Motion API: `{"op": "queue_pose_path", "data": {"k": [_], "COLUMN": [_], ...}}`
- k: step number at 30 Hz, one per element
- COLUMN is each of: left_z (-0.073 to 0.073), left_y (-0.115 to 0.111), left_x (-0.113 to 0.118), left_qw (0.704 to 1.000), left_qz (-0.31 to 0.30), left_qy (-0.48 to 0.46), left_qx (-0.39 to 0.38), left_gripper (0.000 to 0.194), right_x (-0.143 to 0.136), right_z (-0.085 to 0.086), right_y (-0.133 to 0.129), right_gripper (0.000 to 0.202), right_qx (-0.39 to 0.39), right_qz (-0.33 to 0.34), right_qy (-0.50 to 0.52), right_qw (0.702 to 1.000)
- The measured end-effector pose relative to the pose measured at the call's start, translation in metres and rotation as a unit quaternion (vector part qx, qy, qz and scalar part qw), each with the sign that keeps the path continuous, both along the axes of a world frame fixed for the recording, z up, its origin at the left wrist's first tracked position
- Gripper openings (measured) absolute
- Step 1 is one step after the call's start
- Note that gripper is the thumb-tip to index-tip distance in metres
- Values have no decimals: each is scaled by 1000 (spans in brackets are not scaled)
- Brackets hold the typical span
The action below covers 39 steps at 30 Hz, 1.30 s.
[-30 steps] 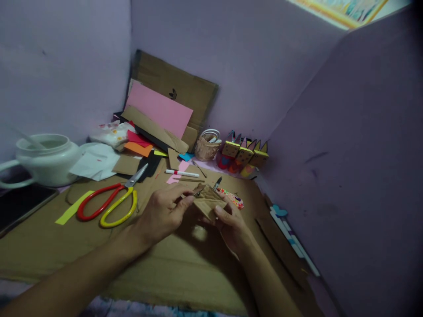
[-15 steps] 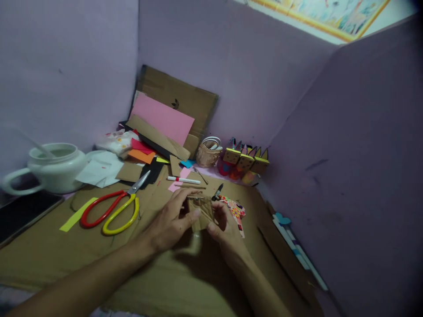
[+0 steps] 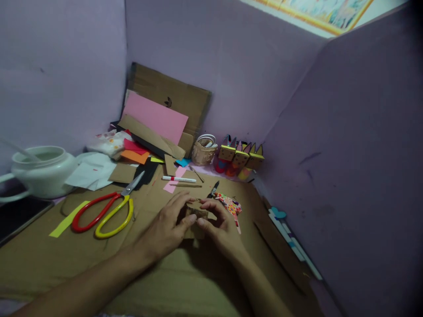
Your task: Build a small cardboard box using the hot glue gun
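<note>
Between both hands is a small brown cardboard box [image 3: 195, 211], its top turned toward me and its lower part dim. My left hand [image 3: 172, 218] grips its left side, thumb on the near face and fingers over the far edge. On the other side my right hand [image 3: 218, 222] pinches it, thumb on the front and index finger on the top edge. Just beyond the right hand lie a patterned paper cutout [image 3: 229, 204] and a dark pen [image 3: 214, 188]. Scissors [image 3: 122, 200] with one red and one yellow handle rest to the left of my left hand.
A cardboard sheet [image 3: 139, 277] covers the table. At left stand a white pot [image 3: 44, 174] and a dark phone [image 3: 24, 218]. Further back are a white marker [image 3: 179, 179], a brown cup [image 3: 203, 152], several decorated figures [image 3: 241, 156] and pink paper [image 3: 155, 116]. Purple walls enclose the table.
The cardboard box has been tilted, so its top now shows more. My right fingers have shifted up onto its top edge. The whole view has moved slightly, sliding the scene left.
</note>
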<state>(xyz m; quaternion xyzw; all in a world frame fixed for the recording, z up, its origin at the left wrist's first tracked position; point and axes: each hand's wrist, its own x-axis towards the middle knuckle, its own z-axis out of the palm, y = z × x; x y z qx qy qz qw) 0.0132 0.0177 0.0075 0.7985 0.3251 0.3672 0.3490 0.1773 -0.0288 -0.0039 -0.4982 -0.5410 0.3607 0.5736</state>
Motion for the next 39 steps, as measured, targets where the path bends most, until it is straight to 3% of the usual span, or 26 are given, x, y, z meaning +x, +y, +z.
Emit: {"op": "queue_pose_path", "data": {"k": [10,21,25,28,32,36,39], "left_z": [-2,4,8,9,2,1,8], "left_y": [7,14,17,16,11,11,17], "left_x": [0,-4,-6,-3,4,2,-9], "left_qw": [997,994,989,981,964,936,947], "left_qz": [-29,-49,-45,27,98,30,-52], "left_qy": [-68,-90,-105,-108,-112,-137,-106], "left_qx": [25,-36,-95,-158,-220,-323,-300], "left_gripper": [16,19,23,28,30,37,50], "right_x": [1,0,1,1,-2,-1,3], "right_z": [-4,-9,-6,-4,-6,-7,-1], "right_y": [0,2,1,-1,-4,-4,-6], "right_gripper": [12,8,26,50,75,80,83], "right_qx": [27,68,20,-4,-12,-21,3], "right_qz": [0,-25,-6,15,24,-10,3], "right_qy": [-47,-87,-13,59,13,-35,-33], "right_qw": [999,994,1000,998,1000,999,999]}}
